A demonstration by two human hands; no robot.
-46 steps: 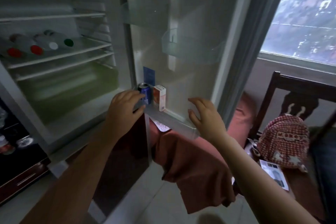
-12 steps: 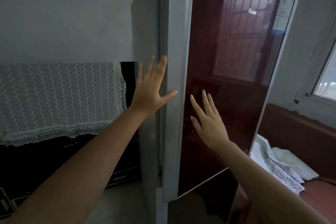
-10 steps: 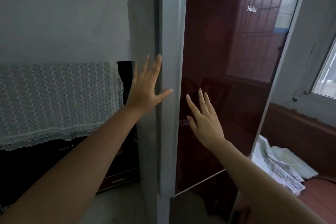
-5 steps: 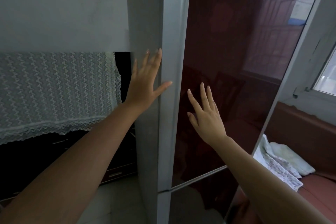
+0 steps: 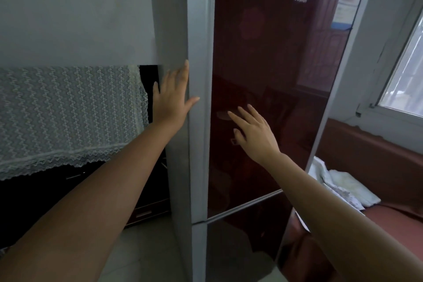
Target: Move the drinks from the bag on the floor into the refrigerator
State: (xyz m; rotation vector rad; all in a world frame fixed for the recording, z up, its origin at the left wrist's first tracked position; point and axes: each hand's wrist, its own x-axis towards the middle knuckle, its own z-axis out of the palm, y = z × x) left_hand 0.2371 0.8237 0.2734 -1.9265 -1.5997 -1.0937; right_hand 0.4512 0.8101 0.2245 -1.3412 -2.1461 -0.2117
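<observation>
The dark red refrigerator door (image 5: 270, 89), open seconds ago, is now shut; left hand (image 5: 171, 101) and right hand (image 5: 254, 133) rest open-palmed, holding nothing, so loading looks finished

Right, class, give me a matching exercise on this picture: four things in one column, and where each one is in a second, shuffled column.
1 left hand
2 right hand
3 lace cloth
4 window

a far right
b at the refrigerator door, its dark red front
c on the grey side of the refrigerator
d draped at the far left

Pairs: 1-c, 2-b, 3-d, 4-a
</observation>
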